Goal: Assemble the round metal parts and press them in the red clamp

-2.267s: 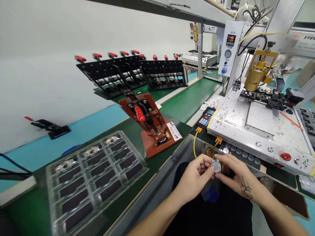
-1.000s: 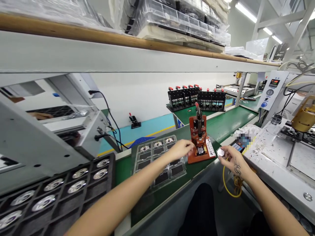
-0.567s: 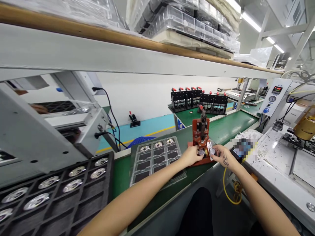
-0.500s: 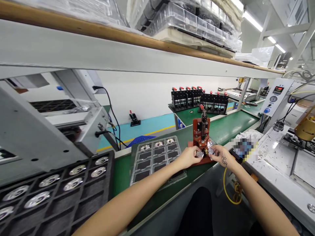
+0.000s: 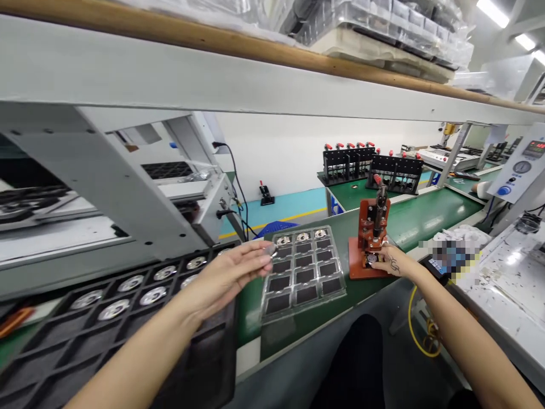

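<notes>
Left hand (image 5: 232,271) hovers between the black tray (image 5: 128,318) and the clear tray (image 5: 303,267), fingertips pinching a small round silvery part (image 5: 269,249). Right hand (image 5: 394,262), fingers curled, presses another silvery disc (image 5: 372,258) into the red press fixture (image 5: 369,238).

I count one red press (image 5: 371,238) on the green belt (image 5: 409,218). Just left of the press lies one clear tray (image 5: 303,271) with twelve pockets; three round metal parts (image 5: 302,237) fill its far row. Behind the press stand two black racks (image 5: 374,165).
</notes>
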Action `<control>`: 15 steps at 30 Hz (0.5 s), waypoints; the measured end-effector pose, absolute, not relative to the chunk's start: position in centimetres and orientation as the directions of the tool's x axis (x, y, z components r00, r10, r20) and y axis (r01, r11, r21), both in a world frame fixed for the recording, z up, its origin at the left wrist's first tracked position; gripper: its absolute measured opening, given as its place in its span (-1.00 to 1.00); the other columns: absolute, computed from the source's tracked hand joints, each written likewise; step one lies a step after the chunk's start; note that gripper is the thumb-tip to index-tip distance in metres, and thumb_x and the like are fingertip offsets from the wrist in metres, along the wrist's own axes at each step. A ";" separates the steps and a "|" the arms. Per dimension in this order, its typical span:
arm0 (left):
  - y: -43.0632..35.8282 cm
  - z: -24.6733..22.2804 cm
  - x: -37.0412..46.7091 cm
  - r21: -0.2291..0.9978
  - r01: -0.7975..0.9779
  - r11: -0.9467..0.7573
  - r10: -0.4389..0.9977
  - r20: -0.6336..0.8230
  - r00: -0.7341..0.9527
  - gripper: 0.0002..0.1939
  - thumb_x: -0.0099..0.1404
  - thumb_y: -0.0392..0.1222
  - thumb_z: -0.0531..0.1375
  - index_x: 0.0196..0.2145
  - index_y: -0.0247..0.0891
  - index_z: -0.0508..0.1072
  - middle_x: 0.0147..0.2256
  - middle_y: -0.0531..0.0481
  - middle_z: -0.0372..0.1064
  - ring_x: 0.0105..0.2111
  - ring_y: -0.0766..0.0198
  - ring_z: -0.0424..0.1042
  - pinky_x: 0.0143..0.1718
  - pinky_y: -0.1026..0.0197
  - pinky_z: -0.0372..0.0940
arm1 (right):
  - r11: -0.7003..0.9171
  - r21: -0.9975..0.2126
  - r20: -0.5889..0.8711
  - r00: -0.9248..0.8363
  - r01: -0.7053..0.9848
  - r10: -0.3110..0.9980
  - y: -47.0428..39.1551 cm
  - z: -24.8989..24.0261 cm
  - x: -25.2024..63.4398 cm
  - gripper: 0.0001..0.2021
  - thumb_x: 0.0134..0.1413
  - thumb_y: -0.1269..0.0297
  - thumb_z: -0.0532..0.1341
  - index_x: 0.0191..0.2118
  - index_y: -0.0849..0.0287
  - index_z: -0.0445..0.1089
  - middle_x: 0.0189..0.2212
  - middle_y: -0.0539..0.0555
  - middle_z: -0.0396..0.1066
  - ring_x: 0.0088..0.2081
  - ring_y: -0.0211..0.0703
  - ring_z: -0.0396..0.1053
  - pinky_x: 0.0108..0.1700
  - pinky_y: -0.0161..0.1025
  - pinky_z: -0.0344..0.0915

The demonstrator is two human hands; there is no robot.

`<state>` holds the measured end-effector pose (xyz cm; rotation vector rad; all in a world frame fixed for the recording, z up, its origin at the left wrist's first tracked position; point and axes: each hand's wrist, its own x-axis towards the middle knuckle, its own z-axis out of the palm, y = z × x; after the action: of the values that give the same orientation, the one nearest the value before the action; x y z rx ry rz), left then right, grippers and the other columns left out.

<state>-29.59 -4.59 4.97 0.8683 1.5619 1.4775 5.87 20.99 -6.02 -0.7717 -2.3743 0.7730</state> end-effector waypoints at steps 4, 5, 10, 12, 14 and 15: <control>-9.3 6.4 -33.1 0.998 0.063 0.018 0.755 0.028 -0.655 -0.35 -0.11 0.05 0.65 -0.09 -0.16 0.59 -0.21 0.02 0.62 -0.31 0.21 0.59 -0.21 0.17 0.55 | 0.693 -0.602 0.363 -0.636 0.398 0.681 22.2 -2.6 8.5 -0.56 0.24 -0.07 0.38 -0.55 0.12 0.51 -0.61 0.00 0.46 -0.55 -0.16 0.38 -0.44 -0.25 0.29; -10.5 7.0 -33.9 0.990 0.139 0.008 0.712 0.091 -0.696 -0.35 -0.09 0.07 0.64 -0.08 -0.17 0.58 -0.21 0.04 0.61 -0.30 0.23 0.59 -0.19 0.18 0.54 | 0.686 -0.597 0.400 -0.586 0.417 0.704 23.1 -1.3 8.9 -0.43 0.32 -0.18 0.27 -0.58 0.14 0.50 -0.65 0.05 0.44 -0.58 -0.16 0.36 -0.47 -0.22 0.24; -14.7 9.3 -37.5 0.904 0.417 0.094 0.568 0.295 -0.769 -0.29 -0.06 0.15 0.58 -0.06 -0.24 0.48 -0.37 0.11 0.53 -0.36 0.22 0.61 -0.19 0.18 0.49 | 0.667 -0.620 0.520 -0.420 0.413 0.744 27.8 6.1 6.1 -0.14 0.47 -0.31 -0.09 0.01 0.45 0.65 -0.05 0.50 0.63 0.06 0.08 0.58 -0.13 -0.02 0.32; -15.5 9.1 -38.9 0.885 0.439 0.156 0.564 0.285 -0.775 -0.30 -0.09 0.18 0.57 -0.12 -0.25 0.48 -0.37 0.06 0.55 -0.36 0.19 0.61 -0.20 0.16 0.49 | 0.647 -0.691 0.487 -0.453 0.324 0.747 27.7 9.5 3.4 0.01 0.43 -0.34 -0.30 0.19 0.53 0.53 0.05 0.52 0.58 0.09 0.05 0.58 -0.17 -0.04 0.32; -16.0 8.2 -40.5 0.862 0.459 0.217 0.577 0.266 -0.773 -0.33 -0.08 0.23 0.55 -0.18 -0.26 0.48 -0.34 -0.02 0.59 -0.34 0.15 0.61 -0.20 0.14 0.50 | 0.674 -0.699 0.548 -0.428 0.238 0.719 26.2 12.4 1.5 0.20 0.30 -0.33 -0.55 0.16 0.68 0.47 -0.02 0.55 0.58 -0.11 -0.07 0.65 -0.31 -0.07 0.28; -16.2 7.5 -41.3 0.839 0.480 0.255 0.588 0.260 -0.766 -0.34 -0.05 0.26 0.52 -0.19 -0.26 0.49 -0.31 -0.06 0.60 -0.33 0.14 0.61 -0.19 0.13 0.51 | 0.750 -0.616 0.641 -0.401 0.239 0.654 25.2 13.3 1.2 0.21 0.29 -0.30 -0.59 0.14 0.69 0.47 -0.04 0.53 0.59 -0.16 -0.14 0.65 -0.33 -0.09 0.27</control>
<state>-41.35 -16.23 7.55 1.0275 2.4026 1.5452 1.15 25.24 13.32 -0.6772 -1.9776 0.5384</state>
